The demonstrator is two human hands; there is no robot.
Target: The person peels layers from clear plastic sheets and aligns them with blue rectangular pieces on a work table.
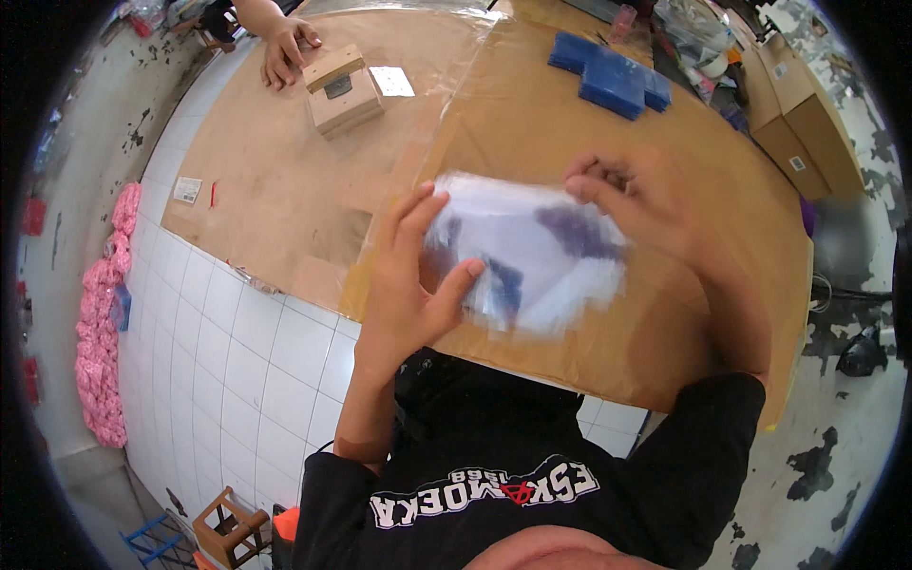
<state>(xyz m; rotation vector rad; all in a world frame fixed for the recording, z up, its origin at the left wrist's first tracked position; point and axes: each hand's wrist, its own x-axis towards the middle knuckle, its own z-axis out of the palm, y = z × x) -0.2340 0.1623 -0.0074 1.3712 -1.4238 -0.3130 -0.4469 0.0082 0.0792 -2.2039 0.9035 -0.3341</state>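
Observation:
Over the near part of the brown-covered table I hold a stack of whitish, see-through plastic sleeves (532, 247) with dark blue and purple patches. Motion blurs its edges and hides any detail. My left hand (413, 275) grips the stack's left side, thumb on top and fingers behind the edge. At the upper right corner, my right hand (627, 195) is closed with thumb and fingertips pinched together on the edge. Farther back on the right lie several flat piles of blue plastic sleeves (613, 81), partly overlapping.
Across the table, another person's hand (285, 49) rests beside a wooden block (347, 109) with a dark inset. Near it lies a white card (391, 82). Cardboard boxes (793, 119) stand at the right; a pink bundle (103, 332) hangs at the left. A brown stool (231, 527) is lower left.

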